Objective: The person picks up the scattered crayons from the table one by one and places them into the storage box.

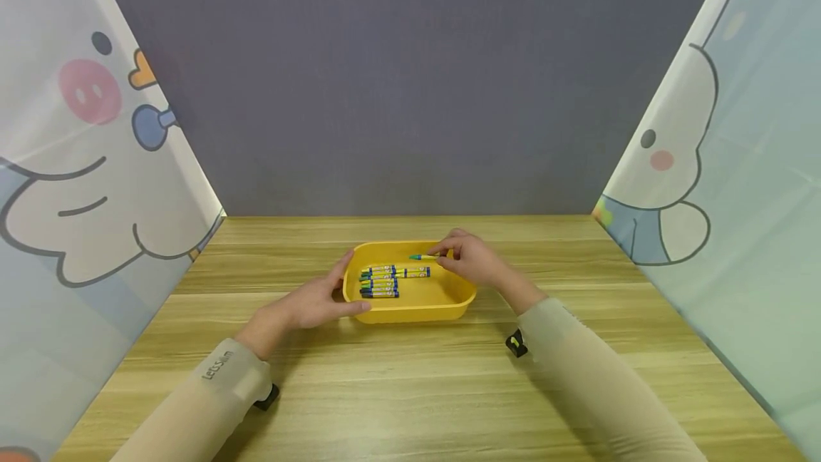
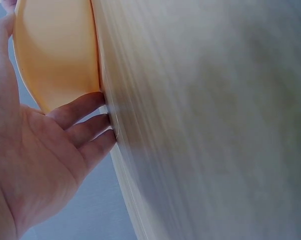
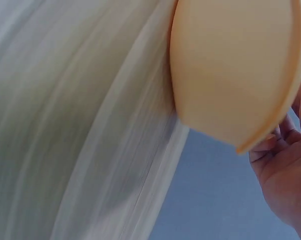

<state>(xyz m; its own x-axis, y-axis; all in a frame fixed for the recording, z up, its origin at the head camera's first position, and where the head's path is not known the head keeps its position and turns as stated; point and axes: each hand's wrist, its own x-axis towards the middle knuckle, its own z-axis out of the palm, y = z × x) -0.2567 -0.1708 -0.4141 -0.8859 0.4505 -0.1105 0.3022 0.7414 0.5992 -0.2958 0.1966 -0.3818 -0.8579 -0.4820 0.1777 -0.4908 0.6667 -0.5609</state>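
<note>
A yellow plastic tray (image 1: pixel 417 314) stands on the wooden table, and crayons (image 1: pixel 380 284) with yellow-and-blue wrappers lie in a stack of rows at its left. Another crayon (image 1: pixel 417 272) lies to the right of them. Over the tray's back right part, my right hand (image 1: pixel 467 258) pinches a green-tipped crayon (image 1: pixel 420 257) between thumb and fingers. My left hand (image 1: pixel 314 301) spans the tray's left end, fingers extended along its side, thumb at the front rim. In the left wrist view, fingers (image 2: pixel 83 110) reach beside the tray wall. The right wrist view hides the pinched crayon behind the tray (image 3: pixel 235 75).
The wooden table (image 1: pixel 410 391) extends around the tray. A dark grey panel (image 1: pixel 410 91) rises along its back edge. Cartoon-printed sheets (image 1: pixel 712 162) stand at both sides. Black straps (image 1: pixel 516 343) show at the wrists.
</note>
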